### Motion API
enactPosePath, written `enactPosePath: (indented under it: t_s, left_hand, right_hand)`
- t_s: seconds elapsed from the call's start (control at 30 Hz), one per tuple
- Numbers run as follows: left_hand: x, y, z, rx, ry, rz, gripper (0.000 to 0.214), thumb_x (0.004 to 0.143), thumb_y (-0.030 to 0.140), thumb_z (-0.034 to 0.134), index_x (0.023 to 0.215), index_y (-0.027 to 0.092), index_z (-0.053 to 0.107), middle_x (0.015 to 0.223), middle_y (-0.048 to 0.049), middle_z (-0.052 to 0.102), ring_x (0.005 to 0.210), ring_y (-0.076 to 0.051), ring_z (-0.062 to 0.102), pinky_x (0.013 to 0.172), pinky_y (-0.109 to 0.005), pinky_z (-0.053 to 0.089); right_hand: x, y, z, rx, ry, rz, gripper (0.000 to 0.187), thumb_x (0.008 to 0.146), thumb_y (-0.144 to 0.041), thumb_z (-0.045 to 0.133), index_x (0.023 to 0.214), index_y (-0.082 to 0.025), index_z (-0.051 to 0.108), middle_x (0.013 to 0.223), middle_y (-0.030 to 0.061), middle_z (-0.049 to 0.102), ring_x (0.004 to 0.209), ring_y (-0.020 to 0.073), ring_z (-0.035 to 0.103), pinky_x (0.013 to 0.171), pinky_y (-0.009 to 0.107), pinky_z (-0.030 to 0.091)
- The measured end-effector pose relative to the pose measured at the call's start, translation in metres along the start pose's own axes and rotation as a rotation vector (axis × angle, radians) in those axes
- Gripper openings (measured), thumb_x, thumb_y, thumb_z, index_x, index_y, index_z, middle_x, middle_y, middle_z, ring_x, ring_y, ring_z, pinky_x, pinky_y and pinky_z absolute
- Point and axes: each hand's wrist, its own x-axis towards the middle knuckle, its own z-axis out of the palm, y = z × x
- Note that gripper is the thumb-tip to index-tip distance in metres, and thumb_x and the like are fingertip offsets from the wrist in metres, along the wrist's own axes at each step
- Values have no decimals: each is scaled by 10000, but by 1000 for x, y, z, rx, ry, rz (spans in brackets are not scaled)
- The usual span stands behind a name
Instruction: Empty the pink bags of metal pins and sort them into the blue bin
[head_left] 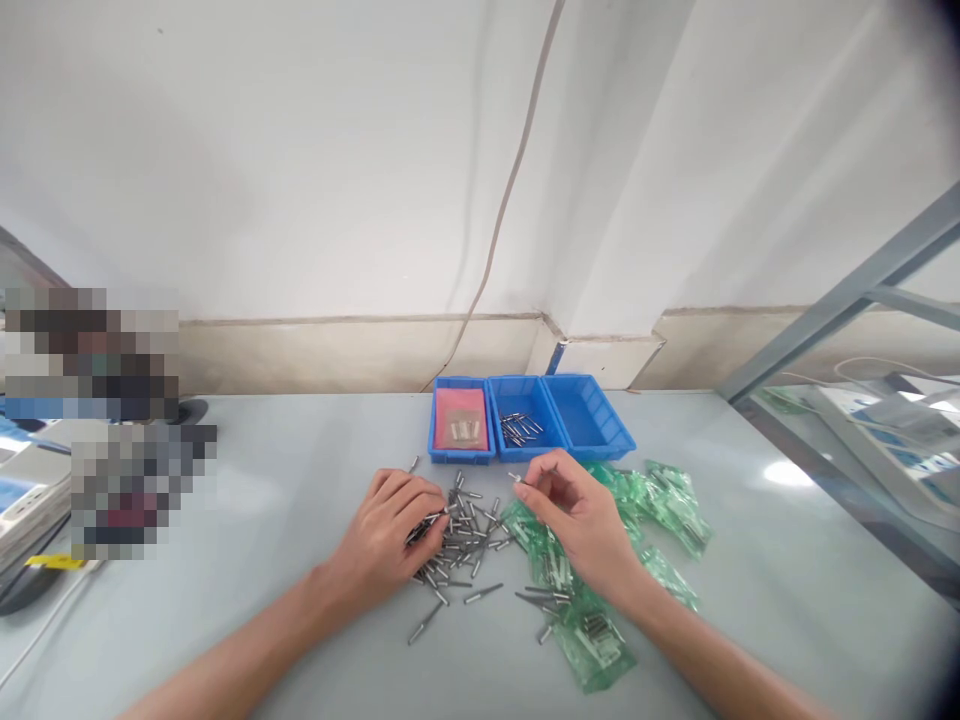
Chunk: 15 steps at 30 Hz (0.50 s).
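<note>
My left hand (pixel 396 528) is curled round several slim metal pins at the left edge of a loose heap of metal pins (pixel 469 535). Between the thumb and fingers of my right hand (pixel 574 505) is one small metal pin (pixel 517 478), its tip pointing left. That hand hovers over green plastic bags (pixel 600 640) with pins inside, just in front of the blue bins. More pins lie loose on the table between my hands. The exact shape of the pins is too small to make out.
Three blue bins stand in a row by the wall: the left bin (pixel 463 458) holds a pink packet (pixel 450 405), the middle bin (pixel 525 388) some pins, the right bin (pixel 592 415) shows a bare floor. A metal frame (pixel 840 295) slants at right. Someone blurred sits far left.
</note>
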Motion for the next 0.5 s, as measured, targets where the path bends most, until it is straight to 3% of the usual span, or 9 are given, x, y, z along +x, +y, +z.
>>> enactPosePath:
  t_s: [0.23, 0.5]
  left_hand:
    - [1, -1, 0, 0, -6, 6, 98, 1056, 124, 610, 1037, 210, 652, 982, -34, 762, 879, -201, 635, 877, -360, 444]
    - [-1, -3, 2, -16, -17, 1, 92, 1072, 127, 608, 1063, 213, 641, 1004, -34, 756, 913, -200, 625, 896, -367, 440]
  right_hand:
    - [0, -3, 1, -18, 12, -15, 233, 1000, -422, 728, 898, -262, 592, 782, -27, 507, 704, 178, 469, 650, 303, 407]
    - [3, -4, -3, 249, -64, 187, 335, 1015, -569, 703, 1004, -235, 674, 838, -25, 593, 571, 104, 430, 566, 275, 307]
